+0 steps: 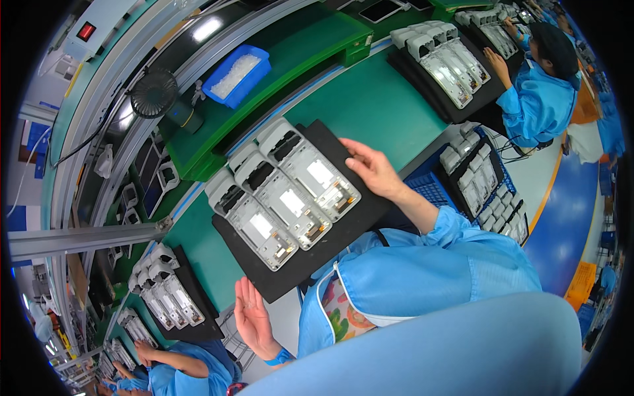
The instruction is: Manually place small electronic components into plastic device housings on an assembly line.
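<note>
Three open grey handheld-device housings (pixel 284 195) lie side by side on a black foam board (pixel 343 237). Each has a dark hollow at its far end and a pale rectangle and small electronic parts in its flat body. My right hand (pixel 373 170) is at the board's right edge, its thumb against the edge and its fingers stretched along the outside; I see no grip. Off the board's near left corner, my left hand (pixel 254 320) is held palm up with its fingers extended and nothing in it. A blue band circles that wrist.
The board sits over a green worktop (pixel 389 99). Beyond stand a green shelf (pixel 297 46), a blue bin (pixel 238 76) of translucent pieces and a small black fan (pixel 155 92). A blue crate (pixel 429 188) holds more housings. Co-workers in blue sit at right (pixel 538 99) and lower left (pixel 191 369).
</note>
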`<state>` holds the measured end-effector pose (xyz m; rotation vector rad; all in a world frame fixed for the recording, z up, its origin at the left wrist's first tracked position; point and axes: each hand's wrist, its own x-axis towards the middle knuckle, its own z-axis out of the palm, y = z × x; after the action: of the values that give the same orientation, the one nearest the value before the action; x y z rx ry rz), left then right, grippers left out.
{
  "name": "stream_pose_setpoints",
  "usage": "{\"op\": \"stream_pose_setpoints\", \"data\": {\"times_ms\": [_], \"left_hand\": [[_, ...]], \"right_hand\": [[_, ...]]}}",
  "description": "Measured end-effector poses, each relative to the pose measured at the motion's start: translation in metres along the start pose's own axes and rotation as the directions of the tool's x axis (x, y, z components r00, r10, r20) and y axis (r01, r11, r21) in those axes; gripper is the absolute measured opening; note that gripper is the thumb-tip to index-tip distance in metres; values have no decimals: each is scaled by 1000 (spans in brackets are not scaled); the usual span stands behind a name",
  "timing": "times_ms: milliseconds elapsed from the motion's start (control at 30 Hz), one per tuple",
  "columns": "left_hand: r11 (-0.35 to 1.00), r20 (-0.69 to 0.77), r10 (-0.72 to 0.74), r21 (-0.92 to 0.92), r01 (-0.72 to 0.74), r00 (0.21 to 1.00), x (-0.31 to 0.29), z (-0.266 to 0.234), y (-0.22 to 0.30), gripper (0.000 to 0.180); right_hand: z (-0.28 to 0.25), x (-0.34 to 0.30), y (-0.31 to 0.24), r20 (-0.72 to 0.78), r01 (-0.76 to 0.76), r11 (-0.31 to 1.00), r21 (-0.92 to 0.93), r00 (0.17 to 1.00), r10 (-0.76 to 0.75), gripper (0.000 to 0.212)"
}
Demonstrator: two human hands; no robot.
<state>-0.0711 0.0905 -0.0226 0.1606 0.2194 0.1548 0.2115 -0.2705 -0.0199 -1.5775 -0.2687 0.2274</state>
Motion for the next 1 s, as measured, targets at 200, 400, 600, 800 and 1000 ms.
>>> {"op": "stream_pose_setpoints", "data": {"times_ms": [200,400,600,800,1000], "left_hand": [[967,-202,14,251,38,979,30,55,-77,52],[953,-81,-284,82,290,955,96,83,-160,54],[925,-26,-361,118,362,932,133,95,-197,53],[913,2,-386,146,382,922,145,106,-207,51],[909,-21,-382,170,379,924,161,101,-225,49]], "right_hand": [[-98,18,-19,-79,120,933,-339,985,-155,49],[-229,55,-18,-4,139,901,-410,988,-155,49],[-292,76,-12,-7,168,743,-648,974,-226,48],[-311,71,-24,-34,164,711,-684,966,-256,47],[-332,66,-41,-45,144,650,-746,963,-266,47]]}}
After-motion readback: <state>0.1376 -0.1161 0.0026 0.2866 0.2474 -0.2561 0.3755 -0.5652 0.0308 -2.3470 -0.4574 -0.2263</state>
